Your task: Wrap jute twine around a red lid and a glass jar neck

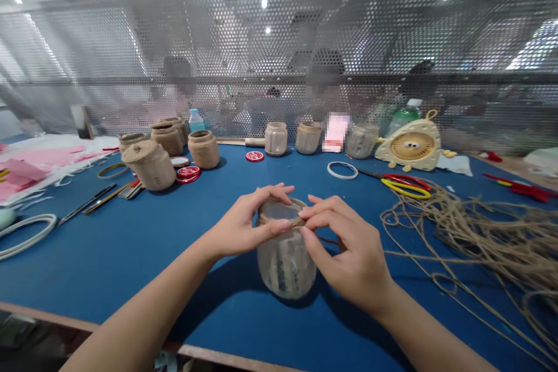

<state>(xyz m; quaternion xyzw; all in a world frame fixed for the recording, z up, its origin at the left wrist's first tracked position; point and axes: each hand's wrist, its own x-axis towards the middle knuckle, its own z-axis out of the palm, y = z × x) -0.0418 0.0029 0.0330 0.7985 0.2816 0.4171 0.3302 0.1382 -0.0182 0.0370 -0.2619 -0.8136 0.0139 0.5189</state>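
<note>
A clear glass jar [285, 270] stands upright on the blue table in front of me, with brown twine [297, 222] wound around its neck. My left hand [250, 218] grips the jar's rim, thumb at the near side and fingers over the far left edge. On the right of the neck, my right hand [349, 244] pinches the twine between thumb and fingertips. A strand trails out behind the right fingers. To the right lies a loose tangle of twine [488, 238].
Scissors [405, 183] with red and yellow handles lie by a white tape roll [342, 171]. Behind stand glass jars [276, 139], a fan [412, 145] and a perforated metal screen [244, 29]. Twine-covered jars [204, 149], red lids [188, 174] and brushes [131, 189] are at left.
</note>
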